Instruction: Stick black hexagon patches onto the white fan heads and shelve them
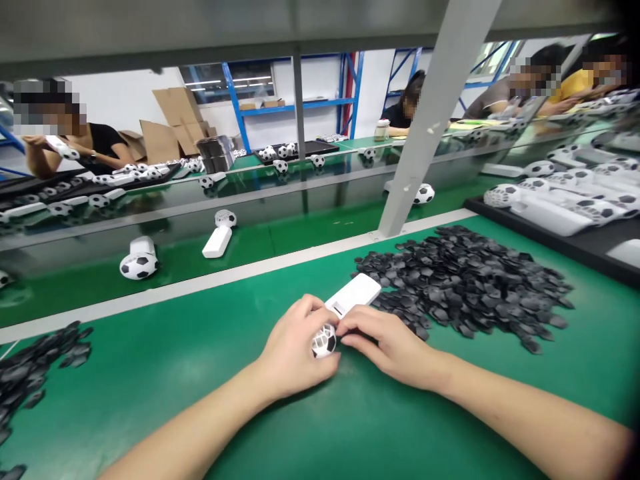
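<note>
My left hand (295,347) is wrapped around the football-patterned ball end (323,341) of a white plastic device. The device's flat rectangular handle (357,292) points away to the upper right and has a small slot in it. On the ball, part of the surface shows white ribs and at least one black patch; the rest is hidden under my fingers. My right hand (385,340) touches the ball's right side with thumb and forefinger pinched together. Whatever lies between those fingertips is too small to make out. Just beyond my right hand spreads a pile of black flat pieces (470,280).
More black pieces (35,373) lie at the left edge. A black tray (540,240) with several white ball-ended devices stands at right. Similar devices (217,241) lie on the green belt (270,247) beyond the metal rail. A slanted post (435,120) rises ahead. Several people sit opposite.
</note>
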Demonstrator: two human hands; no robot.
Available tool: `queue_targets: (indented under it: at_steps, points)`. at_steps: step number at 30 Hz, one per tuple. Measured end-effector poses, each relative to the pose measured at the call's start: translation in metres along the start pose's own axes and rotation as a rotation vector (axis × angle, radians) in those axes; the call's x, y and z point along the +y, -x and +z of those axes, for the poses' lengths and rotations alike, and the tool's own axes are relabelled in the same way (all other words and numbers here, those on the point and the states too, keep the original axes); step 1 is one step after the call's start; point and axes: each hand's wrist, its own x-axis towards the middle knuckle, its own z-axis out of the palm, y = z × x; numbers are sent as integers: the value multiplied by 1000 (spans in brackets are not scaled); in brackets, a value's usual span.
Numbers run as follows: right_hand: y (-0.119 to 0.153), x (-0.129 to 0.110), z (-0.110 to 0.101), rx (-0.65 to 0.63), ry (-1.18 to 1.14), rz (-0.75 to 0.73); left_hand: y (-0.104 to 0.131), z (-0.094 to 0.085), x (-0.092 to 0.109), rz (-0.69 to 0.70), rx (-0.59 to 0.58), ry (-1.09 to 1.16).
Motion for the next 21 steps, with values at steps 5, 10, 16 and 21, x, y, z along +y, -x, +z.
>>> queue_targets:
  at_steps: [5, 10, 16, 21]
  points:
    - [-2, 0, 0, -17, -4, -3, 0, -16, -1, -38, -200, 49]
    - [-3, 3, 3, -7, 21, -2, -2, -47, -6, -58, -349, 94]
    - [-8, 8, 7, -70, 87, -36, -66, -76, -26, -125, -79, -10]
    - [-9, 24, 17, -62, 133, -83, -132, -67, -31, -142, 191, 19]
